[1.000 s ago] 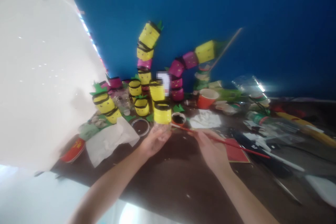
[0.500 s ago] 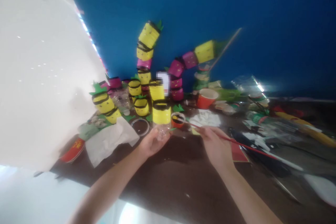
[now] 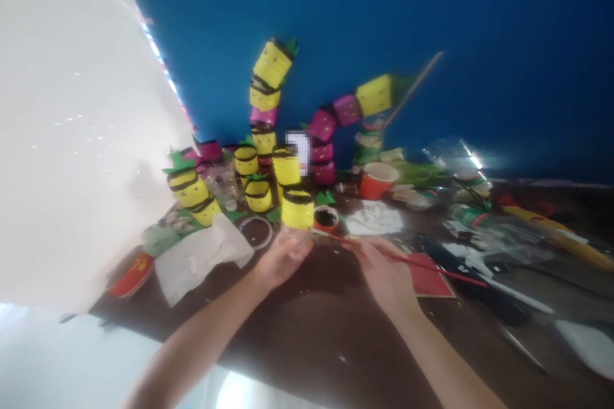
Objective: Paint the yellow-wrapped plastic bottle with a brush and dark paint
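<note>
My left hand (image 3: 285,255) is closed around the clear lower part of a plastic bottle piece (image 3: 297,209), whose upper band is yellow with a black rim. In my right hand (image 3: 384,268) is a thin red paintbrush (image 3: 422,262), pinched between the fingers. Its pale tip points left, close to the lower edge of the yellow band; whether it touches cannot be made out. Just behind the tip stands a small orange cup (image 3: 326,218) with something dark inside. Several finished-looking yellow pots (image 3: 259,195) with black rims and small faces stand behind my left hand.
Tall curved stacks of yellow and magenta pots (image 3: 271,64) rise against the blue wall (image 3: 384,6). White paper (image 3: 201,262) lies left, crumpled tissue (image 3: 377,218) and a red square (image 3: 429,276) right. A red paper cup (image 3: 377,182) and plastic bottles stand farther back.
The brush has come from over the small cup to the yellow piece, and my right hand has shifted slightly left and down. The held piece sits slightly lower and to the right.
</note>
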The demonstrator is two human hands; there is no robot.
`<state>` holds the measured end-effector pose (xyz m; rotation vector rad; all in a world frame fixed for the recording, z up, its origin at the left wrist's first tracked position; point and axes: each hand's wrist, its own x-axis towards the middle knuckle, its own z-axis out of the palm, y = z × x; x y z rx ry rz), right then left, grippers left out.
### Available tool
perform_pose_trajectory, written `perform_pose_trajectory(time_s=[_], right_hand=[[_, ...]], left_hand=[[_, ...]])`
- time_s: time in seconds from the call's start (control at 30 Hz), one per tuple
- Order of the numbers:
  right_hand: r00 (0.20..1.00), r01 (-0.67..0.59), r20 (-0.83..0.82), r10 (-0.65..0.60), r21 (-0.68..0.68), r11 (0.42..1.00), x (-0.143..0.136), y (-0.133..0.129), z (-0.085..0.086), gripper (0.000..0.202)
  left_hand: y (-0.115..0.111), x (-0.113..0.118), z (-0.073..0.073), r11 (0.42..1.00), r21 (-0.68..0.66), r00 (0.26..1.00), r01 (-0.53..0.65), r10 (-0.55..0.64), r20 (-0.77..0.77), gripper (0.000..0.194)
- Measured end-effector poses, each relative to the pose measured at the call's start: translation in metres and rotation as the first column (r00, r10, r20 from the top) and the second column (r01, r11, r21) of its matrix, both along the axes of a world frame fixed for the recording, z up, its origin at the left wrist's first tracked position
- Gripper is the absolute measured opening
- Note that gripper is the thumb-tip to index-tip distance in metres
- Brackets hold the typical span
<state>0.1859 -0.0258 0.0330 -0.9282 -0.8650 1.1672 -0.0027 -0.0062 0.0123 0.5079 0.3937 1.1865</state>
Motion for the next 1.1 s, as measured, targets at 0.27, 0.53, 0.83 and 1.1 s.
perform_pose_trajectory(time_s=[0.27,0.53,0.83,1.1], right_hand=[[0.999,0.034,-0.023,-0.035,-0.014,0.999,0.002,0.002,0.001,0.017],[0.998,0.05,-0.033,-0.048,0.052,0.997,0.01,0.01,-0.005,0.013],[0.989,-0.022,-0.147,0.029,0.05,0.999,0.009,0.004,-0.001,0.012],[0.994,-0.062,-0.09,0.064,0.025,0.998,0.001,0.0,-0.003,0.014]], left_hand=[[0.001,-0.001,0.0,1.0,0.021,1.0,0.016,-0.016,-0.013,0.048],[0.0,-0.001,0.005,0.999,0.015,0.999,0.034,-0.034,0.034,0.043],[0.001,-0.001,0.001,0.999,0.023,0.999,0.032,-0.032,-0.003,0.043],[0.0,0.001,-0.002,0.998,0.044,0.999,0.045,-0.044,-0.011,0.049]])
